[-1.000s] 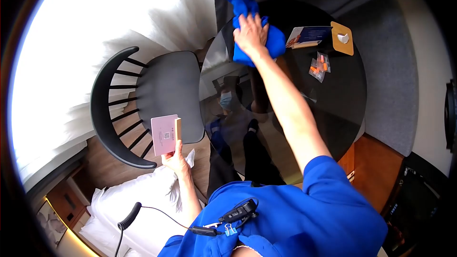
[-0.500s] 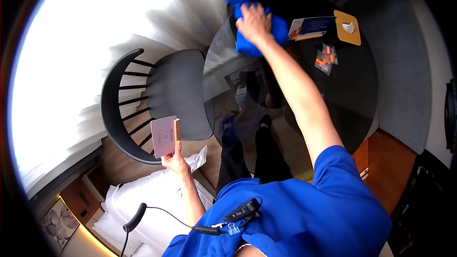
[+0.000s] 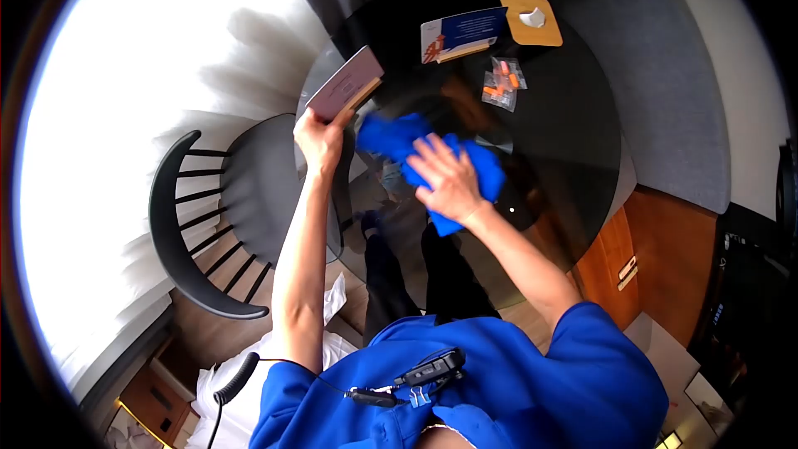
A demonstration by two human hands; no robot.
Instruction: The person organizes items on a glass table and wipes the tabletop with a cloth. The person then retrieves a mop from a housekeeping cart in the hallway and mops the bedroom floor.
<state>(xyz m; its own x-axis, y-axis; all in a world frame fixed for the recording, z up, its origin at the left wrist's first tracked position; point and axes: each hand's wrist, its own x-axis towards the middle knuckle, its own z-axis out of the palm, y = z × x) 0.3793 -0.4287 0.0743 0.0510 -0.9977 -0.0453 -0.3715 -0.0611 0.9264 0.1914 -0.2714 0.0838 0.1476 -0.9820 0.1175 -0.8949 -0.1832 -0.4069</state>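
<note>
Blue cloth lies mid-bench under the flattened right hand, apparently wiping. The left hand grips a card at ten o'clock; another stroke would call for skirting the sachets at one o'clock

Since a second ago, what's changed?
Right hand pulled blue cloth from the far edge of the table back toward its middle. Left hand carried pink card forward, from near the chair to the table's left edge. Nothing released. Clear packets, upright card and tissue box stayed put.
</note>
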